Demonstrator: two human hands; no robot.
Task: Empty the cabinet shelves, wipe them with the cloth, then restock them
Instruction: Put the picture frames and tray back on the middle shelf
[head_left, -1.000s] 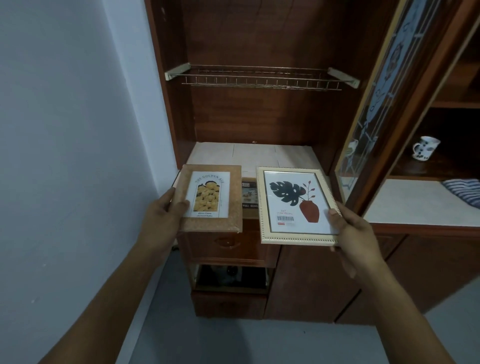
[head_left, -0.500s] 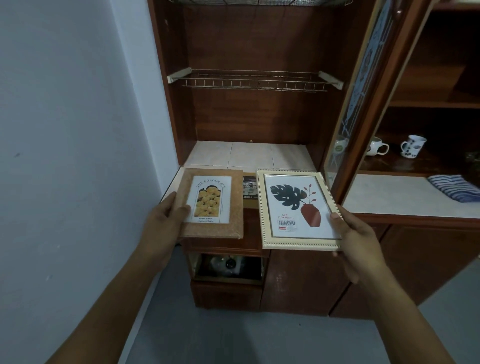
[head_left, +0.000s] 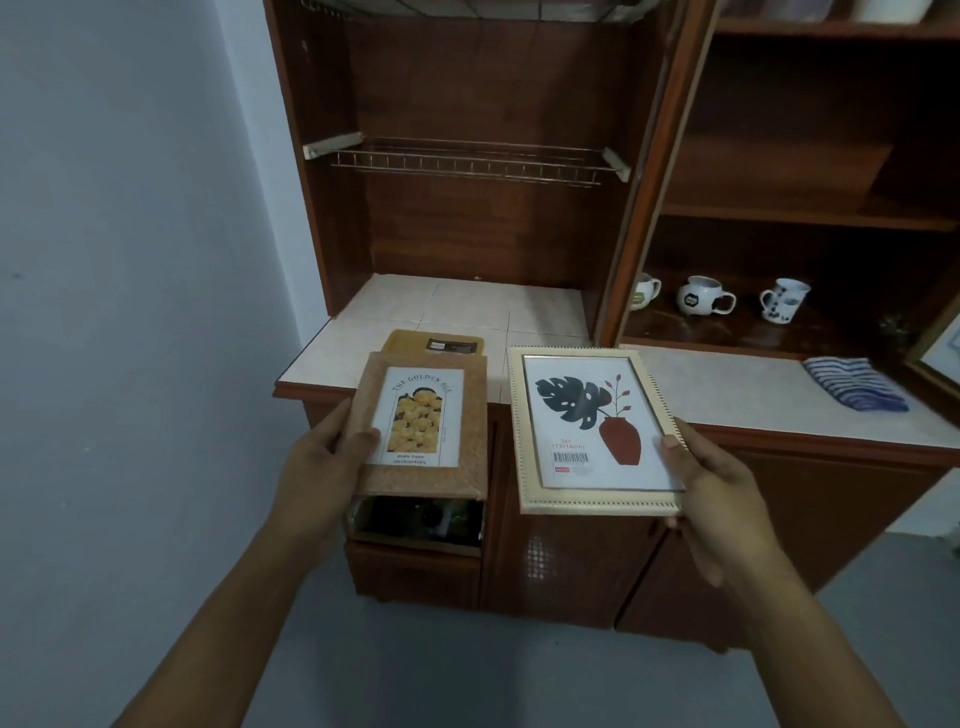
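- Holding two frames at once, one per hand, in front of the cabinet (head_left: 332, 234) and just above the front edge of the counter (head_left: 457, 312).
- Left hand (head_left: 322, 467) grips the brown frame (head_left: 423, 431) at its left edge: thumb on the front, fingers curled underneath and out of sight.
- Right hand (head_left: 717, 488) grips the cream frame (head_left: 592, 431) at its lower right corner: thumb on the glass, fingers tucked below.
- Both frames are face up and tilted toward the person. They sit side by side with a narrow gap, not touching. Edge grips likely keep most of each picture readable and let either frame be set down alone.
- A tan flat piece (head_left: 434, 345) lies on the counter tile, partly hidden behind the brown frame.
- The wire rack (head_left: 467, 161) hangs above, in the left bay.
- The striped cloth (head_left: 857, 384) lies folded on the counter to the right, well apart from both hands. With both hands full, wiping would have to wait.
- Three mugs (head_left: 704, 296) stand on the right-bay shelf.
- A drawer (head_left: 415, 519) gapes open under the brown frame.
- Whether the frames are coming out or going back cannot be told; a guess is restocking.
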